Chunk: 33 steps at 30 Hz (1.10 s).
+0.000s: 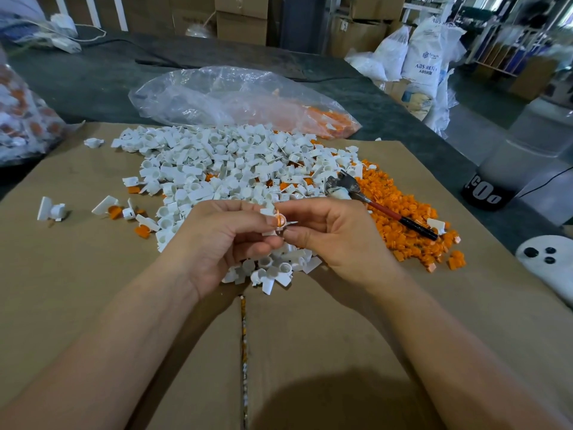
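Both hands meet above the near edge of a big heap of white plastic parts (223,162). My left hand (223,240) and my right hand (338,237) pinch one small white part with an orange insert (280,221) between their fingertips. A heap of orange caps (400,209) lies to the right of the white heap. Everything rests on a flattened cardboard sheet (93,274).
A red-and-black-handled scraper (381,209) lies on the orange caps. A clear plastic bag (235,97) with orange pieces sits behind the heaps. Another filled bag (24,119) is at far left. Loose white parts (51,209) lie left. A white object with black dots (545,262) sits right.
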{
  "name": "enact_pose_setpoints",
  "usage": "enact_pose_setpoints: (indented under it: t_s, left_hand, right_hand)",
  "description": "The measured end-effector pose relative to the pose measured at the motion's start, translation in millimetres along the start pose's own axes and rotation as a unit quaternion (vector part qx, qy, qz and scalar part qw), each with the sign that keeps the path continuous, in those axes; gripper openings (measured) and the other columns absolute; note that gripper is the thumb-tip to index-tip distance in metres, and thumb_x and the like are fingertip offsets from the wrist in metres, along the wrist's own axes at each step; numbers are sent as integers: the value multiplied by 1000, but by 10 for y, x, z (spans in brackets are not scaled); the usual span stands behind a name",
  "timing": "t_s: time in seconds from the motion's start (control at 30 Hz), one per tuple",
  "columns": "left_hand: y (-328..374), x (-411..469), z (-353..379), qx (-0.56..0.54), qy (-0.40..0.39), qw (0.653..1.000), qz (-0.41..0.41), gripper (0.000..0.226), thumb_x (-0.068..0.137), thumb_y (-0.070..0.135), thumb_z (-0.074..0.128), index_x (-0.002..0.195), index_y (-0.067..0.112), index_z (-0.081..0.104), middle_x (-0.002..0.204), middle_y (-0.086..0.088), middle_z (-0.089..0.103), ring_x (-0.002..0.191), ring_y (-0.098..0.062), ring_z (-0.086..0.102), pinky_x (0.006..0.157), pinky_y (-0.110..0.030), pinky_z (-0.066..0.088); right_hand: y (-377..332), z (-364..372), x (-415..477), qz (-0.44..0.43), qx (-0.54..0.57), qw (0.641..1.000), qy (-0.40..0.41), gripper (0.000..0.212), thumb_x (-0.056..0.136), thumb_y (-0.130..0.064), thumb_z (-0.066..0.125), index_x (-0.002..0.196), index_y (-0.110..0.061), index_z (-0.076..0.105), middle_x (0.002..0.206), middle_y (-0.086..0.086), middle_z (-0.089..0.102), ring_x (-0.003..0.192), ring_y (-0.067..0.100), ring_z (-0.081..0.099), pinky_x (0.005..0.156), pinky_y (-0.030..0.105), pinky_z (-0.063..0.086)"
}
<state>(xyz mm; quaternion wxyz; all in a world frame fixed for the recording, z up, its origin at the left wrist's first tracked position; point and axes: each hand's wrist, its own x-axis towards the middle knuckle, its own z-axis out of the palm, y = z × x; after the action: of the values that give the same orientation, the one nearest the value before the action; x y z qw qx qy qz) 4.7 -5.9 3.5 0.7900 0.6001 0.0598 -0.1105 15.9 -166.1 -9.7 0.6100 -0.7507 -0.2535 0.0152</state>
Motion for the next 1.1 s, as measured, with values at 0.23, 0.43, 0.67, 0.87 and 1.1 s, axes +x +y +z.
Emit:
enact_pose_setpoints:
  t_s: [0.23,0.43,0.67,0.87,1.1]
  left_hand:
    - [-11,8,-4,4,-16,1000,3,1,49,5,68,49,6,68,55,-14,65,46,-15,64,40,-14,49]
    - [-38,-5,20,21,-17,998,51,16,51,9,69,64,1,63,58,-15,66,51,-17,66,45,-16,50]
    - [-43,-11,39,30,-12,997,75,16,52,7,68,65,0,62,58,-15,66,51,-18,66,45,-17,51]
    - [-41,-27,43,46,-6,995,86,16,54,6,68,67,-1,61,57,-13,66,50,-18,65,45,-18,50]
    - [-29,-31,39,61,-3,994,93,9,61,-2,69,66,0,61,53,-10,64,46,-16,63,42,-17,47]
  right_hand:
    - [-15,-1,-6,-10,-15,1000,20,37,78,8,64,85,-28,66,77,-14,70,80,4,67,74,16,51]
    - [-41,-11,-13,-11,-12,999,33,34,75,7,67,84,-25,65,76,-11,69,76,5,68,73,17,52]
    - [-47,-16,-8,-4,-22,999,40,30,75,6,68,85,-22,64,80,-7,68,76,6,68,72,18,53]
    - [-69,-21,-26,-17,-29,999,37,40,74,7,68,93,-28,64,85,-10,68,81,7,68,76,21,54]
    - [-39,-19,-23,-45,-14,999,24,41,72,7,69,97,-25,63,88,-4,69,76,14,70,75,25,55]
